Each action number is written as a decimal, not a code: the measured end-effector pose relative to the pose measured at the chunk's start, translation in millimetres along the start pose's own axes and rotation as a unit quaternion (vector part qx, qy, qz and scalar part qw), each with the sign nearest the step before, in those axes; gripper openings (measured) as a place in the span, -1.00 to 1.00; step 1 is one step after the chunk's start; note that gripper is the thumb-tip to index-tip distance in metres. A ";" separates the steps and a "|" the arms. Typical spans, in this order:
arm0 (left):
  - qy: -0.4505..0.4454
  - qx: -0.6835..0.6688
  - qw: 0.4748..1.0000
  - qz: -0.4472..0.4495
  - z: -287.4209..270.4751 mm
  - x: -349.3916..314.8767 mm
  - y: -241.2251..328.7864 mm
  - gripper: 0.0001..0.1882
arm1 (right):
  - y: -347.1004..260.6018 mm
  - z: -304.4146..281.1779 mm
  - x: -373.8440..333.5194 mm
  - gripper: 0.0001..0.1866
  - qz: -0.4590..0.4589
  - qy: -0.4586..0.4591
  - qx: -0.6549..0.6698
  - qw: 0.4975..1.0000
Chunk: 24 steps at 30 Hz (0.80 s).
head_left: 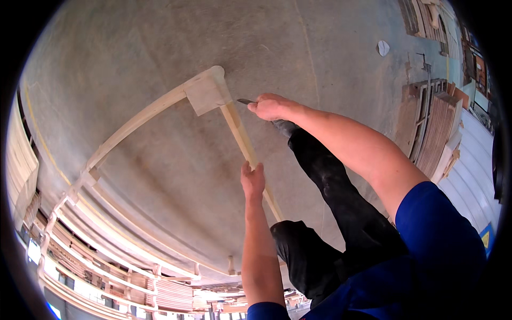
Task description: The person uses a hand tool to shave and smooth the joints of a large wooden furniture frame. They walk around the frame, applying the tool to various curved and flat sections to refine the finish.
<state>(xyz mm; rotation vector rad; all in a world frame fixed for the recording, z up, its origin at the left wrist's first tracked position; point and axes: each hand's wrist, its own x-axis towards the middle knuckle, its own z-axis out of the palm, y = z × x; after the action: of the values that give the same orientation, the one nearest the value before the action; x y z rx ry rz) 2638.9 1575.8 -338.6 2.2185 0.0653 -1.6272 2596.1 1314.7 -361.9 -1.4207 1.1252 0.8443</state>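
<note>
A pale wooden frame (141, 118) stretches over the concrete floor, its corner covered by a flat, light-coloured corner piece (208, 92). My left hand (253, 180) is closed around the straight wooden rail (238, 129) that runs from this corner toward my knee. Just right of the corner, my right hand (269, 106) grips a small tool with a dark pointed blade (245, 101). The blade's tip points left toward the corner piece, with a slight gap between them. Its handle is hidden in my fingers.
Bare concrete floor (256, 32) spreads beyond the frame. Stacked boards (434, 130) stand at the right, with more wooden pieces at upper right. A small whitish object (383, 48) lies on the floor. Light wooden rails (101, 266) fill the lower left. My black-trousered legs (341, 186) are close to the rail.
</note>
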 end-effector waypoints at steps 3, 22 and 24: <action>0.022 -0.024 0.999 0.001 -15.4 -5.1 -1.4 -0.29 | -11.7 1.8 5.3 -0.41 0.021 0.006 -0.007 1.000; 0.127 0.486 0.804 0.320 -194.7 156.1 216.3 0.01 | -58.5 23.7 -28.9 -0.55 0.012 0.065 0.012 0.998; 0.073 0.510 0.814 0.268 -204.0 170.4 217.2 0.00 | -70.7 18.1 -32.4 -0.60 -0.022 0.114 -0.001 0.993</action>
<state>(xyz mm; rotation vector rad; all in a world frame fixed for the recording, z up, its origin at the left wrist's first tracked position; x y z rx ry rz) 2936.6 1411.2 -384.4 2.6426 -1.5843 -1.2520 2655.1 1336.0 -312.6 -1.5661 1.2586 0.6638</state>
